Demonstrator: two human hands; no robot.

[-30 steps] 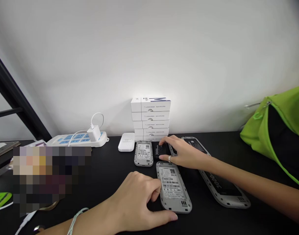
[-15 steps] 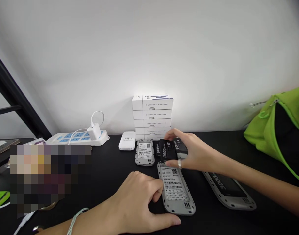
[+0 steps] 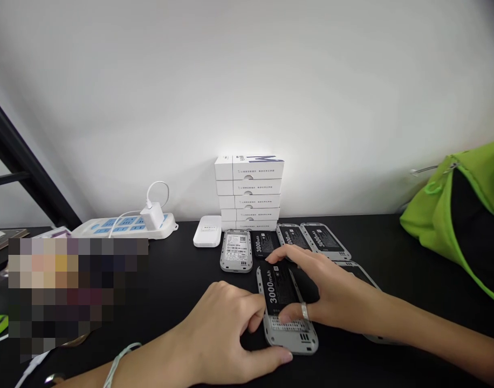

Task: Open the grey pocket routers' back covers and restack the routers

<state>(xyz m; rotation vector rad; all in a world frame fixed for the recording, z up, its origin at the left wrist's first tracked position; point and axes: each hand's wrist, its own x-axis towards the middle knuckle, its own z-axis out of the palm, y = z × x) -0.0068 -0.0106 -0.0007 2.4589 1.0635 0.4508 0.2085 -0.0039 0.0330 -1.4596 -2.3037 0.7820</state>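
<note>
My left hand (image 3: 226, 334) grips the left edge and near end of a grey open-backed device (image 3: 289, 333) on the black table, thumb along its front edge. My right hand (image 3: 315, 293), a ring on one finger, holds a black 3000mAh battery (image 3: 278, 288) and lays it into that device, fingertips on the battery's far end. A second grey device (image 3: 236, 250) lies behind with its label up. A loose black battery (image 3: 265, 242) lies beside it. Two more devices (image 3: 307, 237) with batteries fitted lie to the right.
A stack of white boxes (image 3: 249, 191) stands against the wall. A small white device (image 3: 207, 231) and a white power strip (image 3: 125, 226) with a plugged charger lie left. A green bag (image 3: 461, 215) sits at right. Another device lies partly hidden under my right forearm.
My right hand lifted a black battery from the back row, carried it toward me and set it onto the grey device that my left hand steadies. The label is now covered.
</note>
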